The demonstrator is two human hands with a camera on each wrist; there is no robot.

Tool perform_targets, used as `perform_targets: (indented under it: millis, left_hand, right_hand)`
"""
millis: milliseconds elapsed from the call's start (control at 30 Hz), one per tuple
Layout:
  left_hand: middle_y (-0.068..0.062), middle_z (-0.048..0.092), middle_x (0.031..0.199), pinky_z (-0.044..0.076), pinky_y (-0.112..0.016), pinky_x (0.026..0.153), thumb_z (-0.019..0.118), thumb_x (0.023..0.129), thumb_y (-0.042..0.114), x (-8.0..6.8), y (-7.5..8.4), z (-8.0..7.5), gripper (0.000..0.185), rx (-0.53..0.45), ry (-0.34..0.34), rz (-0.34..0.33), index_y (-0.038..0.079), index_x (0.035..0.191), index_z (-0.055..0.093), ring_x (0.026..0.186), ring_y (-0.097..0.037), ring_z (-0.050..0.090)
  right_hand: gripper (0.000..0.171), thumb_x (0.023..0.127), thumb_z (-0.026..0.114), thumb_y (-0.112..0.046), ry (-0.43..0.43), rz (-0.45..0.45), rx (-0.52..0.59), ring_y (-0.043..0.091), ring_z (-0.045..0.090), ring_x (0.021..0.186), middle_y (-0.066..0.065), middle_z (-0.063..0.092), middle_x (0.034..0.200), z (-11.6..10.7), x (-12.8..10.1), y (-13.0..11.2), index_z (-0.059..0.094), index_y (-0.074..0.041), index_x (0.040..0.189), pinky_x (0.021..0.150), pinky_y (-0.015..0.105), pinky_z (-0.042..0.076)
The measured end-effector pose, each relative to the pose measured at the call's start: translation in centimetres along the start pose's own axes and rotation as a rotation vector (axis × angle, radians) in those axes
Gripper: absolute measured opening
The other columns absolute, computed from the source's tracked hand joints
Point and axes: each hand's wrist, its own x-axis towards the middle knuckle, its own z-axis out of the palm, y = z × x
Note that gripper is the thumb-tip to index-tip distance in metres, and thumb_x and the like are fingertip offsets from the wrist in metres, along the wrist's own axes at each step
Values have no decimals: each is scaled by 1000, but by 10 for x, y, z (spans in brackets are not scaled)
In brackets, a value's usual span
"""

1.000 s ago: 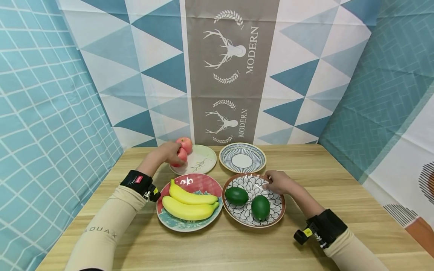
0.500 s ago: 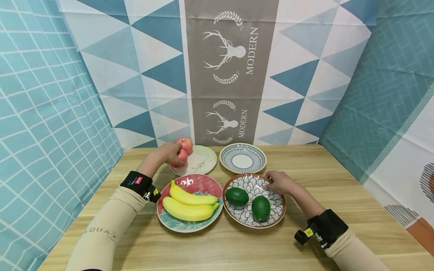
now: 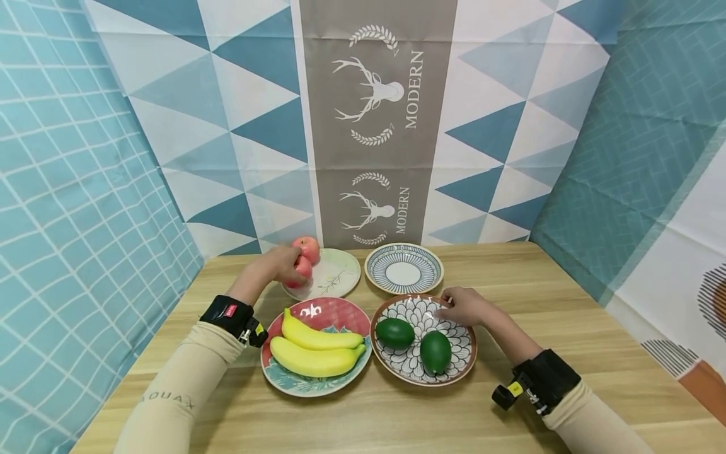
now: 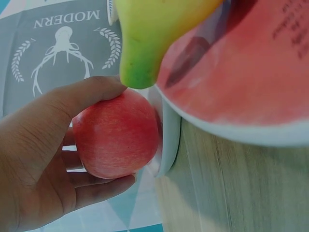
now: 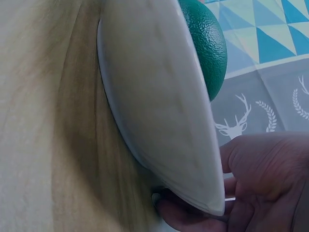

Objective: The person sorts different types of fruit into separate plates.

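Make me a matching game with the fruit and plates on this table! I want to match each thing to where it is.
Things:
1. bananas
2. green fruits
3. apple
4. striped plate

Places:
A. gripped by the left hand
B. on the flower-pattern plate
C. at the back, holding nothing
D. on the red plate

Pairs: 1-D, 2-B, 3-A, 4-C

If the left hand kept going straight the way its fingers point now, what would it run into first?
Probably the second apple, just beyond the apple the left hand grips at the edge of the white leaf plate. After that, the backdrop cloth; depth there is hard to judge.
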Motion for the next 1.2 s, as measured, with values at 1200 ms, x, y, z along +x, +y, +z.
perform_targets:
  millis: [1200]
  left_hand:
    - [-13,64,118,53,-48,93,88,82,41,-4,-9,4,64,-85,-41,-48,5,128,61,106,-32,57]
  right_hand:
    - [33,110,57,-29,33,120,30,38,71,93,23,60,107,-94,73,-20,60,4,115,71,41,64]
